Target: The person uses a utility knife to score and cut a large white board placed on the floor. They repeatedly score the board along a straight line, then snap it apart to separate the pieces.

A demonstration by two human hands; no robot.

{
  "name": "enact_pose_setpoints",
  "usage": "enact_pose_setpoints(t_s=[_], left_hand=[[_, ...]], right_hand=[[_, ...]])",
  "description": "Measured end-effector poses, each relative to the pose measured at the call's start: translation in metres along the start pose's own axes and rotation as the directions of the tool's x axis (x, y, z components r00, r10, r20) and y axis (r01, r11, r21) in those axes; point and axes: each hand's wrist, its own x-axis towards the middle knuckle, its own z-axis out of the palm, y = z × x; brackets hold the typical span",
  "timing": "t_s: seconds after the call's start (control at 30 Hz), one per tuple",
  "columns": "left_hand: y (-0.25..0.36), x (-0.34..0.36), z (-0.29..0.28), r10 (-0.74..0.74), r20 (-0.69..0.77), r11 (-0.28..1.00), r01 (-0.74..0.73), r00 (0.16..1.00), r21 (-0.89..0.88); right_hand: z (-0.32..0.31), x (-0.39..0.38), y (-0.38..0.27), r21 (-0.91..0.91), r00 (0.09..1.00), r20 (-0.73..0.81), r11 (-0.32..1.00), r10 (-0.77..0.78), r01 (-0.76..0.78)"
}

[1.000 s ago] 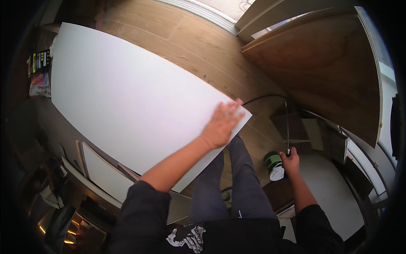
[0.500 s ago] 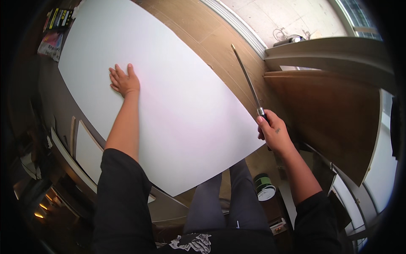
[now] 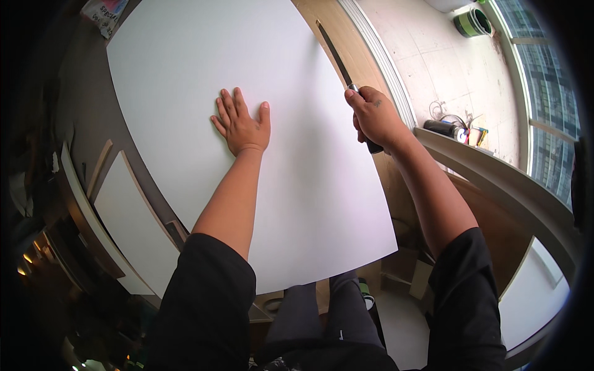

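A large white panel (image 3: 297,204) lies in front of me, its near edge by my legs. My left hand (image 3: 242,127) rests flat on its upper face, fingers spread. My right hand (image 3: 375,116) is closed round the black handle of a long, narrow file (image 3: 335,54), just beyond the panel's right edge. The dark bar of the file points away from me along that edge. Whether it touches the edge, I cannot tell.
At left stand narrower white boards (image 3: 133,207). A plastic bag (image 3: 105,15) lies at the far left. Right of the metal door track (image 3: 383,62) are a dark cylindrical tool (image 3: 442,128) and a green-black bucket (image 3: 473,23). A brown board (image 3: 473,207) leans at right.
My right hand has carried the file forward along the panel's right edge. The view has shifted to the right, and my left hand stays flat on the panel.
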Motion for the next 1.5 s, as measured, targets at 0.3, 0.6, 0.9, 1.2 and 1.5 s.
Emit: enact_pose_setpoints(t_s=[0.3, 0.6, 0.9, 1.2, 1.5], left_hand=[[0.0, -0.001, -0.006, -0.002, 0.038, 1.0, 0.002, 0.999, 0.005], [0.001, 0.0, -0.01, 0.003, 0.076, 1.0, -0.001, 0.997, -0.022], [-0.003, 0.001, -0.014, 0.005, 0.136, 0.998, 0.003, 0.991, -0.061], [-0.001, 0.001, -0.011, 0.015, 0.138, 0.998, -0.007, 0.99, -0.061], [-0.002, 0.0, -0.014, 0.017, 0.097, 0.998, -0.011, 0.995, -0.062]], right_hand=[[0.007, 0.03, -0.05, -0.152, 1.0, 0.019, 0.988, 0.015, -0.012], [-0.004, 0.035, -0.082, -0.434, 0.987, 0.056, 0.894, 0.15, -0.111], [-0.005, 0.042, -0.102, -0.352, 0.997, 0.009, 0.933, 0.077, -0.069], [0.007, 0.052, -0.114, -0.41, 0.991, 0.008, 0.905, 0.131, -0.116], [0.008, 0.064, -0.118, -0.55, 0.985, 0.053, 0.828, 0.166, -0.11]])
